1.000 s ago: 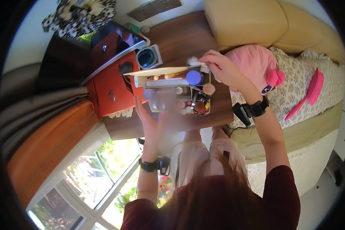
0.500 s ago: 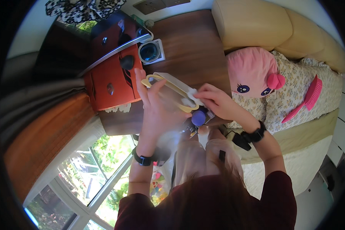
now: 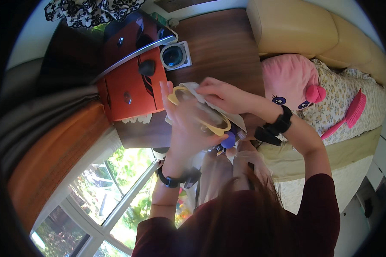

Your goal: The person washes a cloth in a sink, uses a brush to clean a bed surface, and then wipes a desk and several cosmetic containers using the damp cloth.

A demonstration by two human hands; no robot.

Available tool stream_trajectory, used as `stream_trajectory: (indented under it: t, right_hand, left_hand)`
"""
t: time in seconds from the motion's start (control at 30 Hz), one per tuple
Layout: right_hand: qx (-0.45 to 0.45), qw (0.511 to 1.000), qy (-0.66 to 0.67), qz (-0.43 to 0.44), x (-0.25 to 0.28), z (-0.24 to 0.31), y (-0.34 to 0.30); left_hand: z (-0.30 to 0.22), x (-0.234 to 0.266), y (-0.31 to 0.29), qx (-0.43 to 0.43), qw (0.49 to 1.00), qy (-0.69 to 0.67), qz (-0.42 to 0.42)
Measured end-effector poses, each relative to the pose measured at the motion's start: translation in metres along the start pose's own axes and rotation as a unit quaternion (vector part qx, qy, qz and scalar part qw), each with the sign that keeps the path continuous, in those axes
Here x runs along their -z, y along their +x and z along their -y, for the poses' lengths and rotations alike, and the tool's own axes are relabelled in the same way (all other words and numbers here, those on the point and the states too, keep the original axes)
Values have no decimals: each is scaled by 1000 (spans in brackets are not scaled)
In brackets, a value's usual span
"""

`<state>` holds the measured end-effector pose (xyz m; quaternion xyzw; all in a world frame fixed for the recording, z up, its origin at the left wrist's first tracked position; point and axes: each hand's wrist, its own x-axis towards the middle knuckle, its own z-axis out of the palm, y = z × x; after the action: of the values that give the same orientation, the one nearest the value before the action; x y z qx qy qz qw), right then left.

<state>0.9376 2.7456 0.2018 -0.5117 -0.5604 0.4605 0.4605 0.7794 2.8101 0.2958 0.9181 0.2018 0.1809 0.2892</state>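
My left hand is spread round a pale, yellow-rimmed oblong container, tilted above the desk edge. Its thumb lies by the lower right end and its fingers reach past the upper left end. Bent over the far side, my right hand pinches a white wad, soft-looking like tissue, against the container's far edge. The fingers partly cover the wad. Just below the container shows a round purple-blue thing, partly hidden.
On the brown desk stand a red laptop-like case with a dark mouse, and a round blue-glass dish. A pink pillow and pink hairbrush lie on the bed at right. Window at lower left.
My right hand has moved with the white wad from the container's right end toward its upper left end. My left hand still holds the container, and the whole view has shifted slightly.
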Motion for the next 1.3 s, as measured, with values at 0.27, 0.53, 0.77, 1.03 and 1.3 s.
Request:
stream_trajectory:
  t: [0.27, 0.53, 0.77, 1.03, 1.3]
  right_hand:
    - [-1, 999, 39, 22, 0, -28, 36]
    - [-33, 998, -50, 30, -2, -37, 13]
    - [-122, 990, -58, 47, -11, -34, -84]
    - [-276, 912, 295, -76, -12, 57, -146]
    - [-91, 822, 483, -287, 3, 76, -186]
  left_hand:
    - [7, 1, 0, 17, 998, -50, -26]
    - [5, -5, -1, 7, 998, -49, -46]
    - [-4, -8, -1, -6, 996, -50, -69]
    - [-4, -5, -2, -20, 994, -55, -89]
    - [-10, -12, 31, 146, 956, 115, -226]
